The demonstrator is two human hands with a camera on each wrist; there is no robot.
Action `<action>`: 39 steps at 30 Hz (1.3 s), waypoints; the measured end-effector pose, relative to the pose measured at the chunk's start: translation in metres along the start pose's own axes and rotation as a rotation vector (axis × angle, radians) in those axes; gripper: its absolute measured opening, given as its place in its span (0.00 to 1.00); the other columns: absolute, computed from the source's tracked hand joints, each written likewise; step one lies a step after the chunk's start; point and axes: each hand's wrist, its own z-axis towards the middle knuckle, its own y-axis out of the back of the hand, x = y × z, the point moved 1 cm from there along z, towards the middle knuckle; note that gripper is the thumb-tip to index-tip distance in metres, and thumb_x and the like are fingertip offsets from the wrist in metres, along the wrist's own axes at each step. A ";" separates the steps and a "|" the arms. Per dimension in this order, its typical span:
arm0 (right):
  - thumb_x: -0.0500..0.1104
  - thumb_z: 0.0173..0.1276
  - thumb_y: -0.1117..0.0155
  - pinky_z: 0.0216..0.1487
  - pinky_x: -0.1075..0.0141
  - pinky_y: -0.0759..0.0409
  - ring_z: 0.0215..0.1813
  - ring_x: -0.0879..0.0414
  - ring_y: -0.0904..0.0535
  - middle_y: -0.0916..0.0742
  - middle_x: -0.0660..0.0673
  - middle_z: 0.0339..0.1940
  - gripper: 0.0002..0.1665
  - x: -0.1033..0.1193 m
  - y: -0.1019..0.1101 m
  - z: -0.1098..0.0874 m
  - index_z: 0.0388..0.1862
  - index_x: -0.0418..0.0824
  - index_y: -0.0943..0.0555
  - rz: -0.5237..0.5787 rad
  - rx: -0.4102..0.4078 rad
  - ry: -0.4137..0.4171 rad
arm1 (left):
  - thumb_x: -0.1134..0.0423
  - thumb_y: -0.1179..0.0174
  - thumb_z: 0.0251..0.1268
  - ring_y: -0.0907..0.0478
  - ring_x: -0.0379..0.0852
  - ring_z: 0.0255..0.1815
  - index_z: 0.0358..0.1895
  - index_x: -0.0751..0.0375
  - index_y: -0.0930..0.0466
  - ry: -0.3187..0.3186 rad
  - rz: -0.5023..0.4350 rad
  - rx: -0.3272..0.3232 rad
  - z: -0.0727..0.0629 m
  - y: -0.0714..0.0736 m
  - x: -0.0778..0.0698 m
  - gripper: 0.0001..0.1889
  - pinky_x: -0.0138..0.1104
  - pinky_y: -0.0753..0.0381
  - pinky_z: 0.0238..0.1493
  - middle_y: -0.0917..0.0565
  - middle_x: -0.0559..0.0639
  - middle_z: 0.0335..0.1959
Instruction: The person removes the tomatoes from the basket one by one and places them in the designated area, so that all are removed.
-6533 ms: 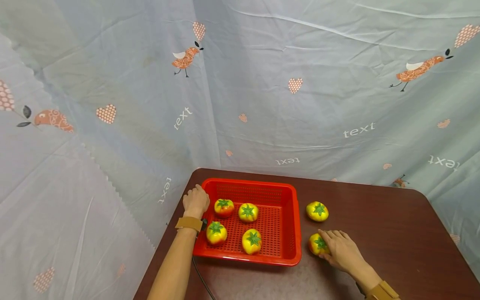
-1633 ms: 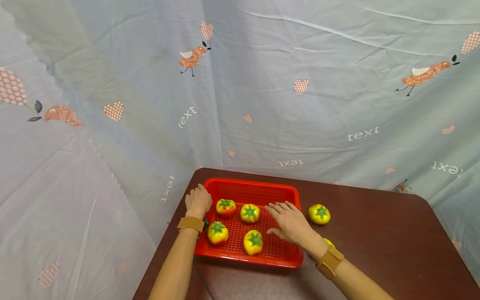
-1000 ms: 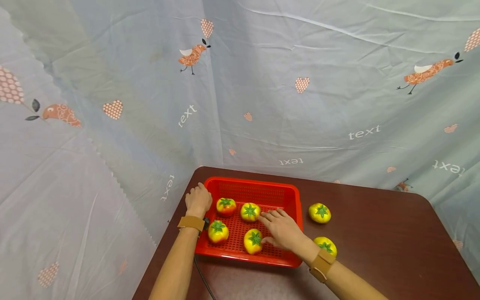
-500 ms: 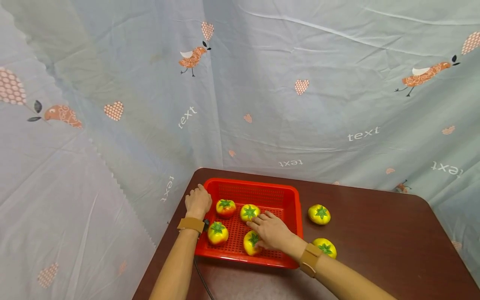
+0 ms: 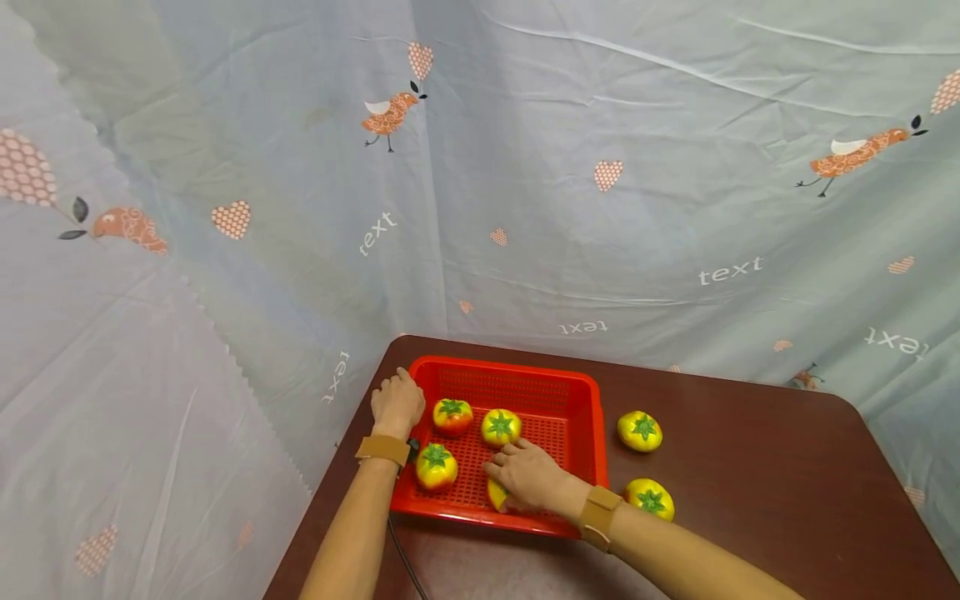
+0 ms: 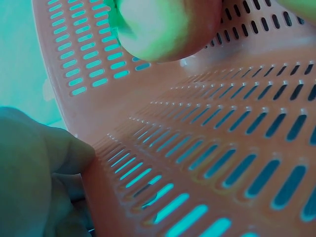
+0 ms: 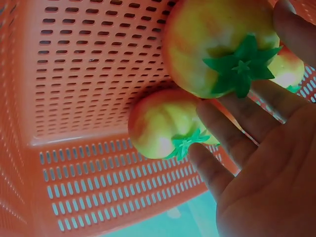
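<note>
My left hand (image 5: 397, 406) grips the left rim of a red slotted plastic basket (image 5: 525, 367). In the left wrist view, its thumb (image 6: 74, 150) lies against the basket wall. My right hand (image 5: 528, 475) reaches down inside the basket. It grips the front-right tomato (image 7: 222, 47), yellow-red with a green star-shaped stem top, thumb on one side and fingers on the other. In the head view the hand covers most of this tomato. Near the right fingertips sits another tomato (image 5: 500, 427). Along the basket's left side lie two more, a back tomato (image 5: 452, 417) and a front tomato (image 5: 436, 468).
Right of the basket, a far tomato (image 5: 640, 431) and a near tomato (image 5: 649, 497) lie on the dark brown table (image 5: 765, 475); the right forearm passes close to the near one. A black cable (image 5: 405, 558) runs before the basket. Grey-blue printed cloth (image 5: 525, 208) hangs behind.
My right hand has left the near tomato on the table, moved left over the basket and come down onto the front-right tomato inside. The left hand has stayed at the rim.
</note>
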 end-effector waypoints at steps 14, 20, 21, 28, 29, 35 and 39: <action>0.64 0.57 0.30 0.71 0.58 0.32 0.67 0.56 0.26 0.18 0.54 0.62 0.39 -0.006 0.005 -0.001 0.66 0.54 0.25 0.081 0.130 -0.006 | 0.59 0.53 0.74 0.28 0.69 0.61 0.70 0.82 0.44 0.012 -0.015 -0.007 -0.001 0.001 -0.001 0.32 0.57 0.29 0.64 0.27 0.75 0.62; 0.61 0.56 0.27 0.70 0.58 0.31 0.65 0.56 0.25 0.18 0.54 0.61 0.39 -0.007 0.003 -0.002 0.66 0.54 0.26 0.068 0.119 0.014 | 0.61 0.51 0.71 0.26 0.69 0.58 0.68 0.82 0.40 0.015 -0.011 -0.024 -0.002 0.003 -0.002 0.30 0.56 0.27 0.60 0.24 0.75 0.59; 0.62 0.56 0.28 0.70 0.59 0.30 0.65 0.57 0.25 0.18 0.54 0.61 0.39 -0.007 0.003 -0.002 0.66 0.54 0.26 0.060 0.117 0.017 | 0.61 0.51 0.72 0.26 0.69 0.58 0.68 0.82 0.41 0.016 -0.013 -0.021 -0.002 0.003 -0.002 0.30 0.56 0.27 0.61 0.24 0.75 0.60; 0.62 0.55 0.27 0.69 0.60 0.29 0.63 0.58 0.24 0.17 0.55 0.59 0.38 -0.004 0.002 -0.001 0.64 0.54 0.25 0.035 0.097 0.023 | 0.59 0.52 0.73 0.27 0.70 0.59 0.69 0.83 0.43 0.002 -0.006 -0.015 -0.001 0.000 -0.001 0.31 0.58 0.28 0.61 0.25 0.76 0.60; 0.62 0.56 0.28 0.69 0.60 0.29 0.63 0.58 0.24 0.17 0.54 0.59 0.38 -0.004 0.003 -0.002 0.65 0.54 0.25 0.035 0.097 0.021 | 0.59 0.52 0.73 0.26 0.70 0.59 0.69 0.83 0.42 0.001 -0.001 -0.013 -0.001 0.000 -0.001 0.31 0.58 0.28 0.61 0.25 0.76 0.60; 0.61 0.58 0.29 0.70 0.56 0.30 0.65 0.55 0.25 0.18 0.53 0.62 0.39 -0.013 0.012 -0.004 0.68 0.53 0.27 0.047 0.062 -0.009 | 0.59 0.52 0.73 0.27 0.69 0.59 0.69 0.82 0.43 0.007 -0.007 -0.009 -0.001 0.000 -0.001 0.32 0.57 0.28 0.62 0.26 0.75 0.61; 0.59 0.58 0.28 0.69 0.54 0.30 0.64 0.52 0.24 0.19 0.51 0.63 0.41 -0.025 0.023 -0.008 0.69 0.51 0.27 0.083 0.009 -0.035 | 0.58 0.54 0.74 0.27 0.69 0.60 0.70 0.82 0.44 0.011 -0.012 -0.004 -0.001 0.000 -0.001 0.32 0.57 0.28 0.62 0.26 0.75 0.62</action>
